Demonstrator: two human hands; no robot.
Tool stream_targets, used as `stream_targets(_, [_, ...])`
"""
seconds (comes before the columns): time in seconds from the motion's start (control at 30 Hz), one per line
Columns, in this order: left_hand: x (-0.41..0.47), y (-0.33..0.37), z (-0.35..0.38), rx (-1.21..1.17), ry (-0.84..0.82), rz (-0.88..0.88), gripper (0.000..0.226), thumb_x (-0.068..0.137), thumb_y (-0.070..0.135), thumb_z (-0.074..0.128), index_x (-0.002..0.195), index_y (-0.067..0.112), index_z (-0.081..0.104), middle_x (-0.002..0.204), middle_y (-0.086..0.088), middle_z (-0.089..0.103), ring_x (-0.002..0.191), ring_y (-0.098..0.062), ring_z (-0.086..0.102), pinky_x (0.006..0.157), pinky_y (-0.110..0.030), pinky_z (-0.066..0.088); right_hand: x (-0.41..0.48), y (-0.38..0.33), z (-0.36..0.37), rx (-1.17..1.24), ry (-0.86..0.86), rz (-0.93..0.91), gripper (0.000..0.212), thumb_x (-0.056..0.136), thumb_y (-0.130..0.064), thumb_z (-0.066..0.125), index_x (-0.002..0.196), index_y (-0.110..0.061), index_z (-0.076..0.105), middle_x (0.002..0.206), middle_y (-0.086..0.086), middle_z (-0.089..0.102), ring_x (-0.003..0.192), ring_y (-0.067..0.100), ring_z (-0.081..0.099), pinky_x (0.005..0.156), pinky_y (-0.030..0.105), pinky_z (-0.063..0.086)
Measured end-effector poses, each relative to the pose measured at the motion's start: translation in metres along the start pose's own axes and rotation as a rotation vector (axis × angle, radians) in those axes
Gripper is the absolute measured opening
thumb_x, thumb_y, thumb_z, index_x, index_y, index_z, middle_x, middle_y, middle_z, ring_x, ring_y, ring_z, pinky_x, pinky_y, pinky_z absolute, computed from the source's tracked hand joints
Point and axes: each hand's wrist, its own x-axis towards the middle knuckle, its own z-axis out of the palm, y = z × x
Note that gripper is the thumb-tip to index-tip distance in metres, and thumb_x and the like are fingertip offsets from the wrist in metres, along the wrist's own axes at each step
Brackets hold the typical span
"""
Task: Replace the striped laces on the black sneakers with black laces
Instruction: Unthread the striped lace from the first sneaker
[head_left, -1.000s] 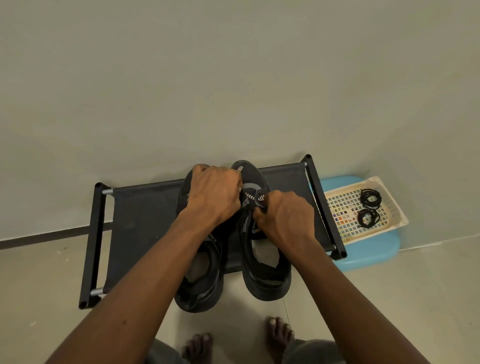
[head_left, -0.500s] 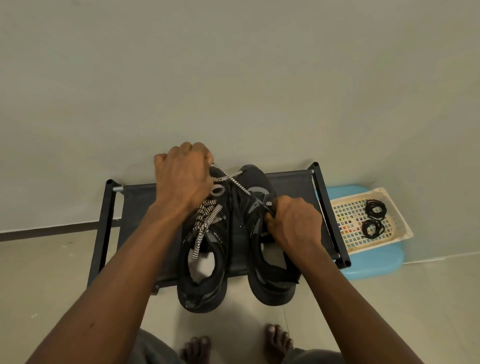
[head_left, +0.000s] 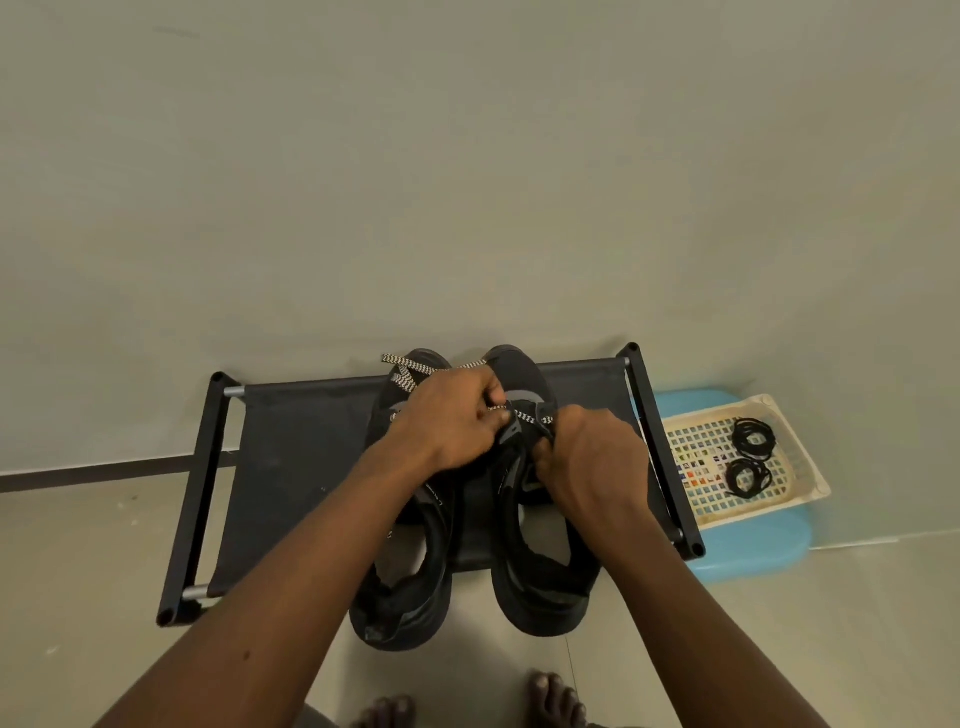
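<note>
Two black sneakers stand side by side on a low black rack (head_left: 301, 457), heels toward me: the left sneaker (head_left: 405, 587) and the right sneaker (head_left: 545, 577). My left hand (head_left: 452, 421) pinches the black-and-white striped lace (head_left: 402, 374) over the right sneaker's eyelets; loose lace loops lie across the left sneaker's toe. My right hand (head_left: 592, 462) grips the right sneaker's upper by the tongue. Two coiled black laces (head_left: 750, 457) lie in a cream basket (head_left: 800, 457) to the right.
The basket sits on a light blue stool (head_left: 753, 551) against the wall. The rack stands on a tiled floor against a plain wall. My bare feet (head_left: 550, 701) show at the bottom edge, close to the sneakers' heels.
My left hand came back down and right from beyond the left sneaker's toe to the right sneaker's eyelets. The pulled-out striped lace now lies slack over the left sneaker's toe. My right hand stayed put.
</note>
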Motion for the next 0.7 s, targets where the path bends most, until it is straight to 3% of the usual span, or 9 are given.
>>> stream_targets(0.13, [0.001, 0.001, 0.005, 0.143, 0.086, 0.064, 0.009, 0.095, 0.017, 0.068, 0.102, 0.022, 0.065, 0.100, 0.002, 0.069, 0.098, -0.022, 0.064, 0.090, -0.039, 0.052, 0.000, -0.001, -0.001, -0.007, -0.017, -0.011, 0.016, 0.101, -0.030, 0.056, 0.093, -0.017, 0.062, 0.076, 0.000, 0.056, 0.076, 0.024, 0.064, 0.060, 0.030, 0.045])
stream_targets(0.23, [0.001, 0.003, 0.007, 0.216, 0.126, 0.068, 0.004, 0.097, 0.018, 0.065, 0.100, 0.021, 0.066, 0.099, -0.001, 0.071, 0.097, -0.026, 0.066, 0.084, -0.038, 0.051, 0.000, -0.002, 0.000, -0.029, -0.028, -0.016, 0.015, 0.101, -0.029, 0.055, 0.094, -0.018, 0.062, 0.071, -0.003, 0.047, 0.069, 0.022, 0.055, 0.060, 0.030, 0.043])
stream_targets(0.33, [0.001, 0.004, 0.003, 0.231, 0.168, 0.070, 0.003, 0.097, 0.019, 0.062, 0.097, 0.021, 0.064, 0.100, -0.003, 0.069, 0.094, -0.027, 0.065, 0.081, -0.039, 0.050, -0.001, 0.000, -0.002, -0.054, -0.026, -0.010, 0.014, 0.102, -0.028, 0.054, 0.095, -0.018, 0.062, 0.072, -0.002, 0.049, 0.072, 0.023, 0.060, 0.061, 0.030, 0.044])
stream_targets(0.5, [-0.002, -0.009, -0.026, 0.034, 0.301, -0.040, 0.013, 0.095, 0.009, 0.060, 0.095, 0.019, 0.068, 0.092, 0.002, 0.071, 0.088, -0.022, 0.065, 0.082, -0.034, 0.051, -0.003, 0.002, -0.006, -0.046, -0.001, -0.001, 0.017, 0.102, -0.028, 0.054, 0.098, -0.016, 0.064, 0.089, 0.004, 0.069, 0.083, 0.027, 0.069, 0.062, 0.031, 0.046])
stream_targets(0.63, [-0.007, -0.024, -0.049, -0.185, 0.473, -0.178, 0.013, 0.098, 0.012, 0.061, 0.093, 0.021, 0.069, 0.084, 0.015, 0.066, 0.077, -0.002, 0.060, 0.076, -0.024, 0.042, -0.003, 0.000, -0.006, -0.023, -0.004, 0.013, 0.018, 0.101, -0.029, 0.054, 0.097, -0.015, 0.065, 0.087, 0.005, 0.068, 0.085, 0.028, 0.069, 0.063, 0.031, 0.046])
stream_targets(0.7, [-0.006, -0.028, -0.047, -0.360, 0.498, -0.244, 0.012, 0.098, 0.014, 0.064, 0.091, 0.020, 0.071, 0.085, 0.013, 0.069, 0.082, -0.002, 0.063, 0.078, -0.026, 0.047, -0.003, -0.001, -0.004, -0.009, -0.006, 0.010, 0.018, 0.101, -0.030, 0.054, 0.092, -0.016, 0.063, 0.078, 0.003, 0.060, 0.082, 0.028, 0.069, 0.063, 0.031, 0.048])
